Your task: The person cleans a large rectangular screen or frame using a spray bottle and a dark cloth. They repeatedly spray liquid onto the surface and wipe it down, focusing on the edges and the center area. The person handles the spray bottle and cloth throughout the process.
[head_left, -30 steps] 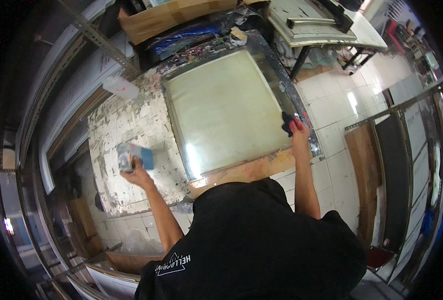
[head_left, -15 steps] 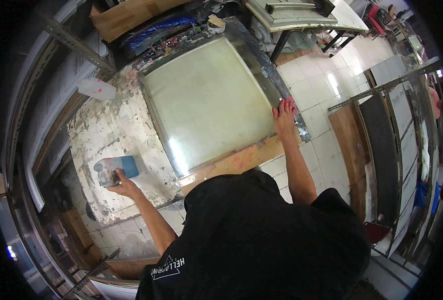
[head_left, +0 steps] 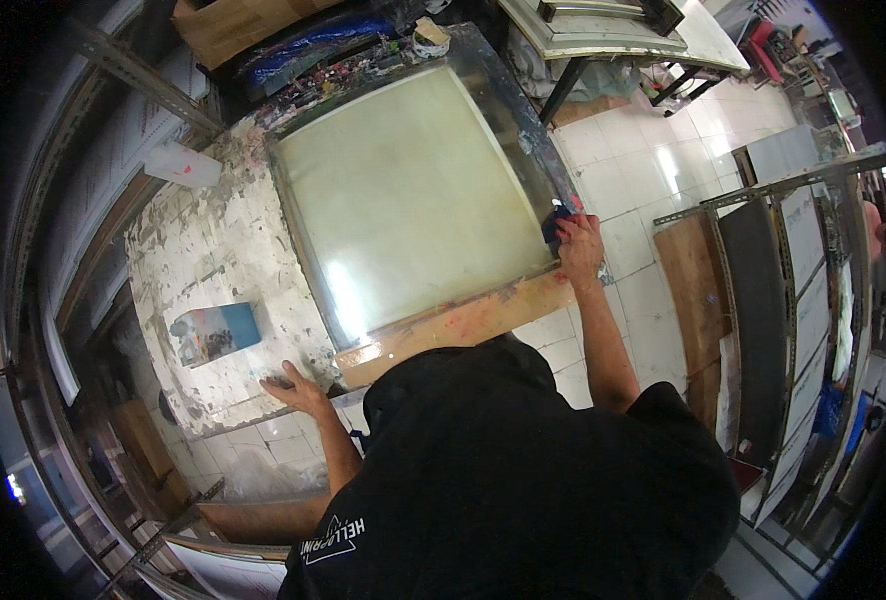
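My left hand (head_left: 303,390) is off the blue-and-grey stained rectangular container (head_left: 226,332) and hovers by the front edge of the paint-spattered table (head_left: 243,270), fingers apart, holding nothing. At the right edge of a framed pale-green screen panel (head_left: 408,200), my right hand (head_left: 581,250) is closed on a small dark blue piece (head_left: 555,222); its exact kind is hard to make out. The screen lies flat, and a tan strip (head_left: 453,325) with pink stains runs along its near side.
A white plastic container (head_left: 181,165) stands at the table's far left. Behind the screen are a paint-crusted ledge (head_left: 348,80) and a cardboard box (head_left: 248,30). A metal rack with boards (head_left: 763,290) stands on the right; another table (head_left: 698,45) is at the back right.
My left hand has let go of the blue-and-grey container and drawn back right, toward me. The fingers of my right hand have curled, and a dark blue piece now shows at them.
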Tool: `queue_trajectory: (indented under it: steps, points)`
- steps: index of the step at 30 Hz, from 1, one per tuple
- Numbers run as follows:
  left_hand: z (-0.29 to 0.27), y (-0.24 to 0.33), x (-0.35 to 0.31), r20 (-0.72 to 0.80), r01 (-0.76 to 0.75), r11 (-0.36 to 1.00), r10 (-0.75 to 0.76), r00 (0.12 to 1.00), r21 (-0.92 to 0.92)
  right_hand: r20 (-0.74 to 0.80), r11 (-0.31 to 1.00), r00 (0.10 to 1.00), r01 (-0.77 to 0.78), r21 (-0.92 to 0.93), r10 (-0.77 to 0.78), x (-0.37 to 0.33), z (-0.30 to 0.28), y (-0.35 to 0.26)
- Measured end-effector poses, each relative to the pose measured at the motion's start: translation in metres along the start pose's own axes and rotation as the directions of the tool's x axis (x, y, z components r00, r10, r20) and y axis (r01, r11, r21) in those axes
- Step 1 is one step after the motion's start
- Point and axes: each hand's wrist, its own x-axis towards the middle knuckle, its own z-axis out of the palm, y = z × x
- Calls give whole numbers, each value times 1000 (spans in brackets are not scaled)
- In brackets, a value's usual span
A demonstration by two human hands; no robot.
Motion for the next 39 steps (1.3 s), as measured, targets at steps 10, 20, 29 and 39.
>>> queue_trajectory:
  steps: [10,20,29,39]
  points:
    - [26,-3,-3,-89,-87,839,159,983,537,-35,988,999,-21,150,26,54,33,25]
    - [25,-25,-5,-145,-162,843,272,951,513,155,960,987,-89,267,48,-25,-26,17]
    - [29,-17,-1,-118,-153,804,267,956,575,-20,984,999,40,172,-37,85,30,14]
    - [27,-4,-9,-94,-114,800,208,974,588,299,840,901,-410,355,313,-15,0,35]
